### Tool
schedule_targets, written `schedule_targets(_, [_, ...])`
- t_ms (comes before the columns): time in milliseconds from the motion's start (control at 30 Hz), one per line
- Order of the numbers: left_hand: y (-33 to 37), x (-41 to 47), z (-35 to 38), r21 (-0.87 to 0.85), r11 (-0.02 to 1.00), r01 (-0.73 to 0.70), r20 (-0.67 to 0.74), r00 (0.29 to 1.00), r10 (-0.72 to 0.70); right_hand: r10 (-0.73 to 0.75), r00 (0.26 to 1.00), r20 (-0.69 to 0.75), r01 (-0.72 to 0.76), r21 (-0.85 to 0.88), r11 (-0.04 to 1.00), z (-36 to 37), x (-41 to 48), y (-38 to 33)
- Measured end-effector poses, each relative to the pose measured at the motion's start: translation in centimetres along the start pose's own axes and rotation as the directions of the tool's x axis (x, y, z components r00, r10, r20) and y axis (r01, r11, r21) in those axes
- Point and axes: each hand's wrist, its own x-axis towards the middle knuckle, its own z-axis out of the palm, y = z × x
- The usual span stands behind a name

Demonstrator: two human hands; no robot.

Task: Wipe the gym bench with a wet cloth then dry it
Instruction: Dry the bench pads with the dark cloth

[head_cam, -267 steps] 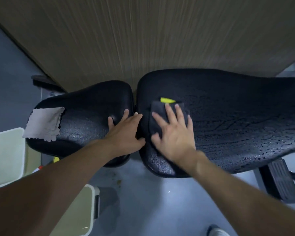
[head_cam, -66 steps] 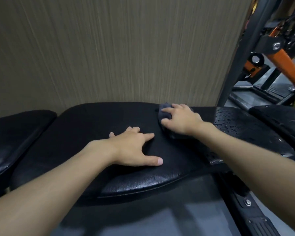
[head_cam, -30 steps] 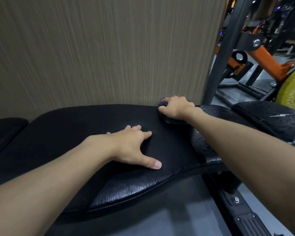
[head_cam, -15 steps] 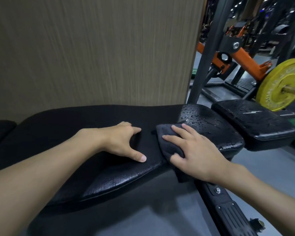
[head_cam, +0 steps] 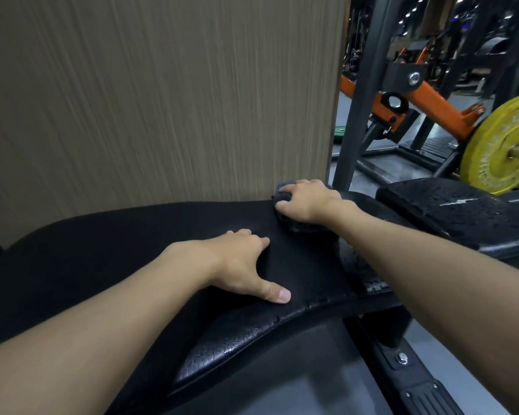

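The black padded gym bench [head_cam: 117, 250] runs across the view, its cracked surface shiny near the front edge. My right hand [head_cam: 307, 202] presses a dark grey cloth [head_cam: 282, 196] onto the far edge of the pad, close to the wall; most of the cloth is hidden under the palm. My left hand [head_cam: 243, 265] lies flat on the middle of the pad with fingers spread and holds nothing. Water droplets show on the pad to the right of my right forearm.
A brown striped wall panel [head_cam: 162, 100] stands right behind the bench. A second black wet pad [head_cam: 462, 211] lies at the right. Behind it are a dark steel upright [head_cam: 360, 100], an orange machine arm [head_cam: 432, 100] and a yellow weight plate [head_cam: 504, 148]. The bench's base rail [head_cam: 417, 381] runs along the grey floor.
My right hand has pushed the cloth from the near edge of the pad back to the far edge by the wall. The left hand has stayed pressed on the pad.
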Motion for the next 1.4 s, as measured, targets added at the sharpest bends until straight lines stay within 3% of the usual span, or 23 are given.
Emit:
schedule_targets(167, [0.4,0.1,-0.4,0.024,1.000,0.013,0.007,1.000,-0.013,-0.085,0.995,-0.044,0.085,-0.002,0.996,0.6,-3.5,0.9])
schedule_targets(367, [0.6,0.1,-0.5,0.040,0.999,0.031,0.039,0.999,-0.032,-0.157,0.982,-0.103,0.155,-0.034,0.987,1.3,-13.9,2.2])
schedule_targets(500, [1.2,-0.1,-1.1,0.027,0.999,-0.039,0.012,0.999,0.039,-0.170,0.982,-0.083,0.162,-0.088,0.983,1.6,-18.8,3.0])
schedule_targets(667, [2.9,1.2,-0.8,0.039,0.995,-0.091,0.001,0.996,0.091,-0.128,0.989,-0.069,0.124,-0.068,0.990,1.0,-17.0,2.9])
schedule_targets(933, [3.1,2.4,-0.6,0.016,0.997,-0.069,0.019,0.997,0.069,0.008,1.000,-0.014,-0.008,-0.018,1.000,-1.0,-2.6,5.0])
schedule_targets(1067, [3.1,2.5,-0.6,0.010,0.998,-0.057,0.021,0.998,0.057,0.055,0.999,0.003,-0.055,0.004,0.999,-1.7,0.6,5.7])
schedule_targets(1200, [3.2,2.3,-0.7,0.024,0.998,-0.058,0.022,0.998,0.058,-0.004,0.999,-0.042,0.005,0.007,1.000,-0.9,-2.3,6.4])
schedule_targets(1400, [3.3,2.0,-0.7,0.019,0.999,-0.047,0.052,0.998,0.046,-0.077,0.990,-0.120,0.072,-0.047,0.996,0.2,-14.8,8.0])
